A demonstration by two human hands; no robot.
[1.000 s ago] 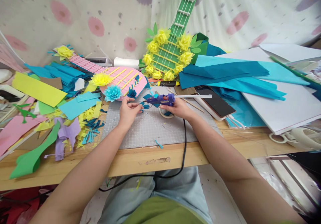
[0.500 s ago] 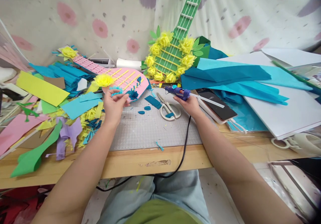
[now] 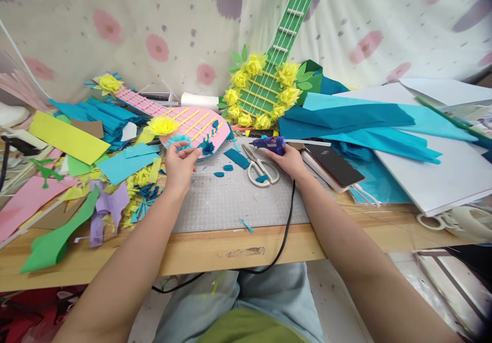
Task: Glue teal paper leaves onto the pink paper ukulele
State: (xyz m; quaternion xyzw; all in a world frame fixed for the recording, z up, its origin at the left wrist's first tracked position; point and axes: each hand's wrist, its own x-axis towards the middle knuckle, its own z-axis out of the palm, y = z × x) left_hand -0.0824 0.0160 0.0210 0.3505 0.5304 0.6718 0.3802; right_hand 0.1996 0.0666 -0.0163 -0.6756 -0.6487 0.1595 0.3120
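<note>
My left hand (image 3: 180,167) is closed in a pinch at the lower edge of the pink paper guitar (image 3: 220,140). Beside its fingertips is a dark blue paper flower (image 3: 208,147); whether they grip it is hidden. A light blue paper flower (image 3: 179,139) shows behind the fingers. My right hand (image 3: 289,159) is wrapped round a purple hot glue gun (image 3: 269,143), its nozzle pointing left and a white glue stick (image 3: 313,142) out the back. Below the gun, scissors (image 3: 263,170) lie on the grey cutting mat (image 3: 223,204), near dark blue paper petals (image 3: 228,167).
A green paper guitar (image 3: 265,89) with yellow flowers leans at the back. Coloured paper scraps (image 3: 134,158) crowd the left. Right of my hand are a phone (image 3: 336,163), blue crepe paper (image 3: 346,116) and white sheets (image 3: 449,168). A black cord (image 3: 286,235) crosses the table's front edge.
The glue gun has turned, so its glue stick now lies nearly level instead of slanting down to the right. My left hand stays by the dark blue flower; the view has shifted slightly.
</note>
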